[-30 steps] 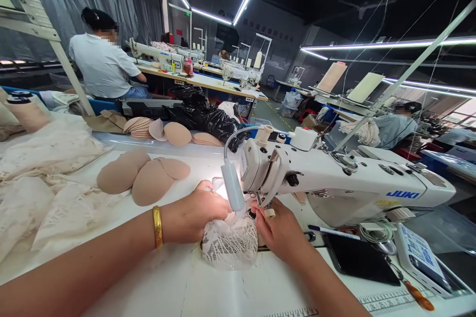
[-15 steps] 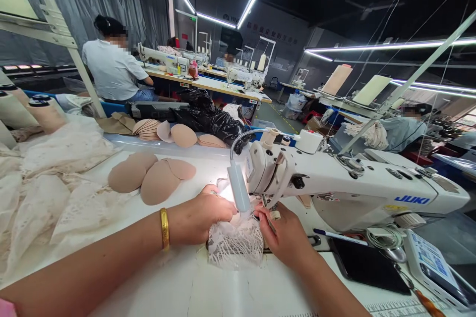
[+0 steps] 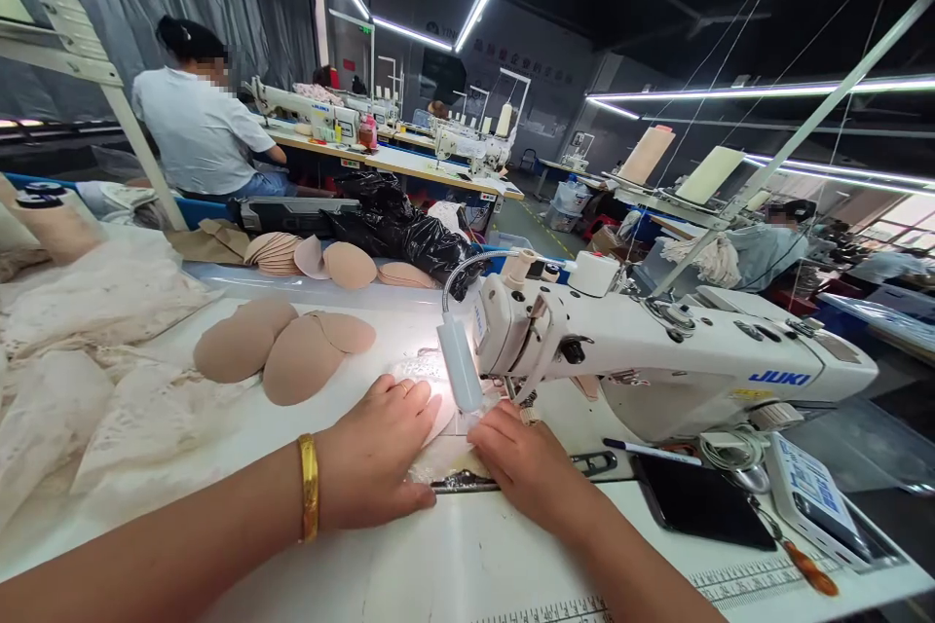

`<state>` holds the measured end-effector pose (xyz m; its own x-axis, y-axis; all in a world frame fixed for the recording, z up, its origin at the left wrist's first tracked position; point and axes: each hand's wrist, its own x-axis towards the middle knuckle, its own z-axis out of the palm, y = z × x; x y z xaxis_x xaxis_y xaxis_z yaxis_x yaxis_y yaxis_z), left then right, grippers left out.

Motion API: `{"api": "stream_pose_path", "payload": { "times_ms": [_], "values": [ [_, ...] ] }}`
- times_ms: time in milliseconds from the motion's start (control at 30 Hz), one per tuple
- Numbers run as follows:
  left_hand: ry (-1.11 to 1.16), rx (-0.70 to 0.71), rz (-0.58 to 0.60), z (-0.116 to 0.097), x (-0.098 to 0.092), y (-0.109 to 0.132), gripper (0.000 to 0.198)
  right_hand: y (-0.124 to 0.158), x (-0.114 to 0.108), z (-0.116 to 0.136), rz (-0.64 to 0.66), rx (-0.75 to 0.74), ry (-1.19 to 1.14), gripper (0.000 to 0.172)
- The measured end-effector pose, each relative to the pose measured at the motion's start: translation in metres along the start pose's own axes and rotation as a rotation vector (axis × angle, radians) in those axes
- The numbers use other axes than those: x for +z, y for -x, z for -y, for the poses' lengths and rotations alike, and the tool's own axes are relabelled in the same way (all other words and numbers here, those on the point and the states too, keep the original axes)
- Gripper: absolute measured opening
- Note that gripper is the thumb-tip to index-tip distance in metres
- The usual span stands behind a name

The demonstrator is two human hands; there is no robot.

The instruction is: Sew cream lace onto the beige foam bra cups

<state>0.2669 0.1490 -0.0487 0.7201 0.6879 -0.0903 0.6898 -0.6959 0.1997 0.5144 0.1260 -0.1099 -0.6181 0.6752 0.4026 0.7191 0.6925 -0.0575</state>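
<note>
My left hand (image 3: 384, 453) lies flat over white lace fabric (image 3: 422, 366) on the sewing machine bed, its thumb spread toward me. Closed fingers of my right hand (image 3: 520, 456) press at the lace beside the needle area, their tips partly hidden. A white JUKI sewing machine (image 3: 657, 350) reaches in from the right. Its grey lamp (image 3: 460, 368) hangs between my hands, lighting the fabric and hiding part of it. Beige oval pads (image 3: 303, 360) lie left of my hands.
Loose lace (image 3: 88, 302) covers the table's left side. More beige pads (image 3: 349, 266) and a black plastic bag (image 3: 409, 224) are behind. To the right are a pen (image 3: 650, 451), a black phone (image 3: 705, 501) and a white control box (image 3: 818, 496). A person (image 3: 205, 117) sits at another machine.
The lace that hung toward me between my hands now lies farther back, under and beyond my left hand. My left hand has flattened out, and my right fingers have shifted left. The view has tilted slightly.
</note>
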Motion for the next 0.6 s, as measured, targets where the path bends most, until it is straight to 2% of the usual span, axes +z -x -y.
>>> {"api": "stream_pose_path", "payload": {
  "times_ms": [100, 267, 400, 500, 533, 600],
  "values": [
    [0.037, 0.089, -0.015, 0.005, -0.002, 0.004, 0.039, 0.002, -0.01, -0.008, 0.016, 0.025, -0.031, 0.023],
    [0.107, 0.282, -0.067, 0.011, 0.002, -0.001, 0.016, 0.006, -0.036, -0.02, 0.056, 0.059, -0.138, 0.024],
    [0.062, 0.338, -0.12, 0.017, 0.011, -0.01, 0.027, 0.007, -0.047, -0.026, 0.143, 0.119, -0.373, 0.02],
    [-0.017, 0.388, -0.185, 0.023, 0.019, -0.017, 0.031, 0.004, -0.04, -0.025, 0.097, 0.175, -0.613, 0.029],
    [-0.028, 0.403, -0.204, 0.025, 0.02, -0.019, 0.032, 0.004, -0.034, -0.023, 0.051, 0.186, -0.641, 0.031],
    [-0.034, 0.423, -0.237, 0.028, 0.022, -0.022, 0.032, 0.003, -0.02, -0.02, -0.04, 0.183, -0.557, 0.027]
  ]
}}
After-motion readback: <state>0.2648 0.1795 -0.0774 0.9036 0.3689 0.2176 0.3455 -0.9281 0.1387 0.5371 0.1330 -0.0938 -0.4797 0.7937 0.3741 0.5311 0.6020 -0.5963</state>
